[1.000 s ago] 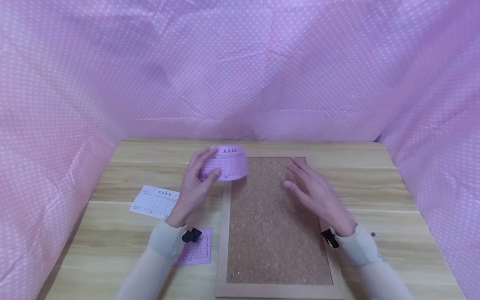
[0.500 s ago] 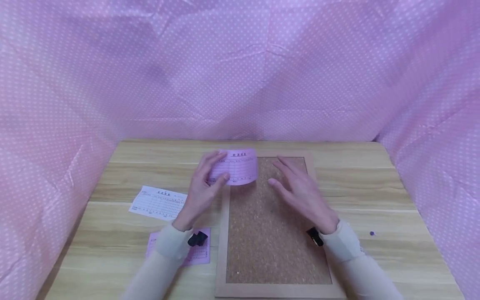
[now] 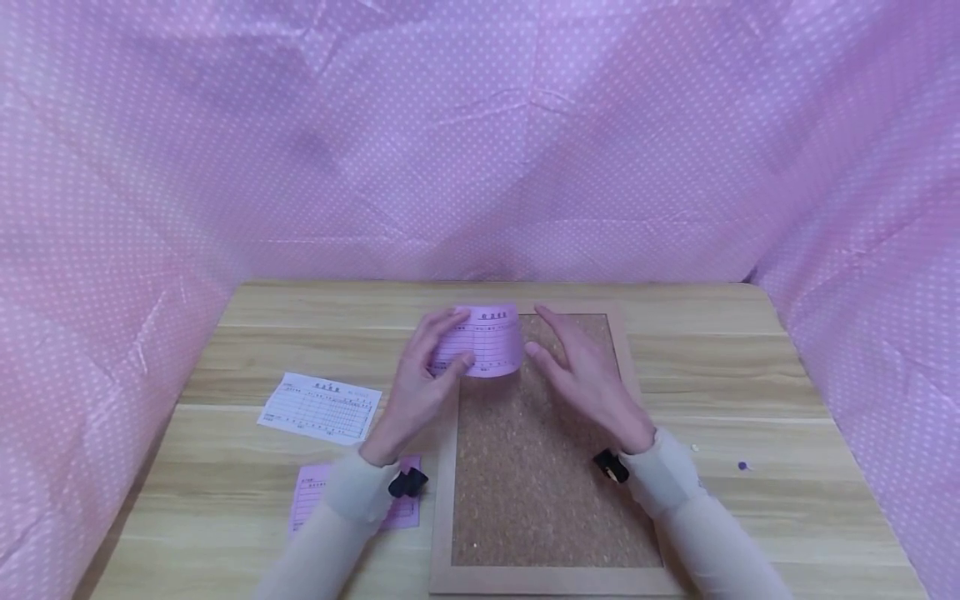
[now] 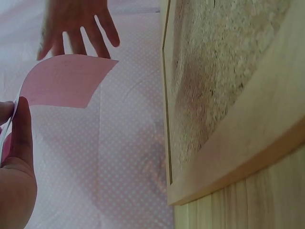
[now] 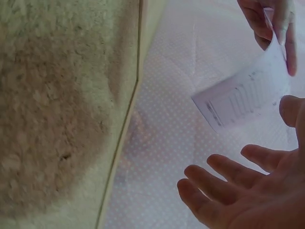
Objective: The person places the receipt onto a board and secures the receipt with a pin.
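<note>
Cork board: lay flat on the wooden table point(image 3: 750, 350), nearest the viewer, its pale frame point(image 3: 442, 467) around a speckled cork panel point(image 3: 540, 467); nothing was pinned to it.

Loose slips: a second pink slip point(image 3: 311, 496) lay partly under the left sleeve, and a white printed slip point(image 3: 318, 408) sat just beyond it, both left of the board.

Left hand point(image 3: 420, 387): pinched the pink printed slip point(image 3: 487, 342) by its left edge between thumb and fingers (the left wrist view showed the thumb pressed along the paper). Over the last second it had carried the slip rightward, from beside the board's top left corner to above the board's upper part.

Right hand point(image 3: 585, 375): held nothing, fingers spread and straight; it had slid left across the cork until its fingertips were just beside the slip's right edge, apart from it.

Meaning: by my judgement the slip was being brought over the board and the free hand was closing in to help steady it.

Backdrop: pink dotted cloth point(image 3: 480, 142) hung behind and to both sides.
</note>
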{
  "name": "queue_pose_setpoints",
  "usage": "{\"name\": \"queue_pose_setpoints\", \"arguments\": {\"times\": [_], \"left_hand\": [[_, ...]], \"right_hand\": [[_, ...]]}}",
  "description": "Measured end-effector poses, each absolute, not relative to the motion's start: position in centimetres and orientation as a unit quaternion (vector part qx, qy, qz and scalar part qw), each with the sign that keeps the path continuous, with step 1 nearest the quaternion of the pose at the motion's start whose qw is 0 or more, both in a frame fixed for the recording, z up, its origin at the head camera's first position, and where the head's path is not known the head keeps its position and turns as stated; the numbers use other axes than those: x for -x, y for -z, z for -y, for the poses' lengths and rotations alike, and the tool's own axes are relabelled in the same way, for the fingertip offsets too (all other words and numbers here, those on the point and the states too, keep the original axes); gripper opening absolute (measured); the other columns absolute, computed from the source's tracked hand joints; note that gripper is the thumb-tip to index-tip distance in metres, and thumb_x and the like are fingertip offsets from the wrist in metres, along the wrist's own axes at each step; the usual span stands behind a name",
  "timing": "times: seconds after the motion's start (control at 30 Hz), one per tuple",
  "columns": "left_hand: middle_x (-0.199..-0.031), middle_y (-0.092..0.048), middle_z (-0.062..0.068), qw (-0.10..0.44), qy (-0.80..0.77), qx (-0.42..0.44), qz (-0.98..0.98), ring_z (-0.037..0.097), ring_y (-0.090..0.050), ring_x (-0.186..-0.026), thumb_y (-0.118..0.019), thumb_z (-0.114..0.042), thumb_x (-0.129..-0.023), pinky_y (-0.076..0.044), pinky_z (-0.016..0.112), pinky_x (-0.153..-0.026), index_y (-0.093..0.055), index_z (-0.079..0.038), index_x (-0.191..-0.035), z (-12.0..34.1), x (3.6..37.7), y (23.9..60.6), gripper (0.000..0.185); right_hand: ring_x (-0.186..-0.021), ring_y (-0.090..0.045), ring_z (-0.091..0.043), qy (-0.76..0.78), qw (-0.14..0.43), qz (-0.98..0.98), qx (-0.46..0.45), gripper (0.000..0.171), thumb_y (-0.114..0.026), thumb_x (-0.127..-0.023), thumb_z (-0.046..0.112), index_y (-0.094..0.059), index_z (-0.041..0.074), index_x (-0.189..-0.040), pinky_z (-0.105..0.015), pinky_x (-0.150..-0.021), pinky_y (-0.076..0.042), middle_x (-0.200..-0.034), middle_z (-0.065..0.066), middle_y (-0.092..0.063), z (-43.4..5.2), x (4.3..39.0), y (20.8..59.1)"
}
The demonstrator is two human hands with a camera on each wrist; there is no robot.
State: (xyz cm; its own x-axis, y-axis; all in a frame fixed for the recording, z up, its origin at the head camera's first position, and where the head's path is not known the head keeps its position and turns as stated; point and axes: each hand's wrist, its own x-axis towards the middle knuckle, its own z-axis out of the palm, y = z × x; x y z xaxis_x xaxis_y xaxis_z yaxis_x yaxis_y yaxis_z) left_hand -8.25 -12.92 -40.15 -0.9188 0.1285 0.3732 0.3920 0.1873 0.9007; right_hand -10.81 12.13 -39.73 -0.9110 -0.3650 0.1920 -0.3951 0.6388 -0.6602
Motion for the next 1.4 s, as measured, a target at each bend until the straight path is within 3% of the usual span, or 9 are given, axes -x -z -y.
{"name": "queue_pose_setpoints", "arguments": {"times": [0.2,0.4,0.57,0.77,0.87,1.13,1.4], "left_hand": [[-0.148,-0.049,0.014,0.101,0.618,0.169,0.761,0.031,-0.055,-0.127,-0.07,0.004,-0.092,-0.047,0.029,-0.104,-0.056,-0.002,-0.144,12.4,8.3,40.6,0.054],[-0.149,-0.049,0.011,0.096,0.618,0.158,0.764,0.029,-0.052,-0.131,-0.068,0.004,-0.093,-0.043,0.033,-0.11,-0.056,-0.005,-0.145,12.2,8.7,41.0,0.054],[-0.15,-0.048,0.008,0.085,0.621,0.143,0.766,0.028,-0.053,-0.131,-0.068,0.004,-0.093,-0.044,0.04,-0.11,-0.056,-0.007,-0.146,12.2,8.9,41.4,0.055],[-0.149,-0.048,0.009,0.085,0.633,0.136,0.758,0.028,-0.053,-0.128,-0.067,0.005,-0.093,-0.045,0.032,-0.107,-0.058,-0.006,-0.144,12.0,9.1,41.9,0.053],[-0.148,-0.047,0.009,0.082,0.641,0.132,0.752,0.027,-0.053,-0.128,-0.066,0.006,-0.093,-0.047,0.03,-0.104,-0.06,-0.005,-0.142,12.0,9.2,42.0,0.051],[-0.146,-0.048,0.01,0.081,0.674,0.128,0.723,0.028,-0.058,-0.121,-0.065,0.013,-0.09,-0.056,0.027,-0.093,-0.066,0.0,-0.135,12.3,9.7,41.9,0.047],[-0.146,-0.049,0.01,0.084,0.695,0.105,0.706,0.028,-0.06,-0.123,-0.065,0.013,-0.092,-0.054,0.027,-0.099,-0.064,0.002,-0.135,12.4,10.0,41.8,0.044]], "right_hand": [[-0.134,-0.055,-0.039,-0.453,-0.039,0.869,-0.196,0.07,-0.051,-0.107,0.047,-0.028,0.012,-0.164,-0.055,-0.106,-0.049,-0.157,-0.02,-0.046,-11.7,11.1,40.3],[-0.128,-0.058,-0.038,-0.538,-0.071,0.826,-0.153,0.072,-0.055,-0.107,0.043,-0.022,0.018,-0.166,-0.052,-0.103,-0.051,-0.148,-0.021,-0.051,-11.5,11.3,40.9],[-0.115,-0.061,-0.035,-0.576,-0.049,0.806,-0.129,0.068,-0.059,-0.106,0.028,-0.026,0.016,-0.164,-0.047,-0.094,-0.055,-0.136,-0.02,-0.053,-11.6,11.5,41.2],[-0.097,-0.064,-0.03,-0.602,-0.007,0.789,-0.124,0.064,-0.061,-0.103,0.008,-0.035,0.015,-0.161,-0.028,-0.078,-0.058,-0.124,-0.021,-0.054,-12.1,11.5,41.0],[-0.093,-0.065,-0.03,-0.61,0.004,0.782,-0.126,0.059,-0.059,-0.102,0.0,-0.041,0.013,-0.157,-0.027,-0.072,-0.058,-0.123,-0.021,-0.055,-12.3,11.6,41.0],[-0.097,-0.068,-0.033,-0.603,0.006,0.79,-0.115,0.048,-0.058,-0.101,0.001,-0.05,0.009,-0.148,-0.032,-0.071,-0.06,-0.126,-0.018,-0.058,-13.0,11.6,40.8],[-0.095,-0.067,-0.032,-0.607,0.02,0.786,-0.115,0.042,-0.058,-0.101,-0.002,-0.054,0.005,-0.142,-0.026,-0.071,-0.058,-0.123,-0.019,-0.058,-13.6,11.8,40.9]]}}
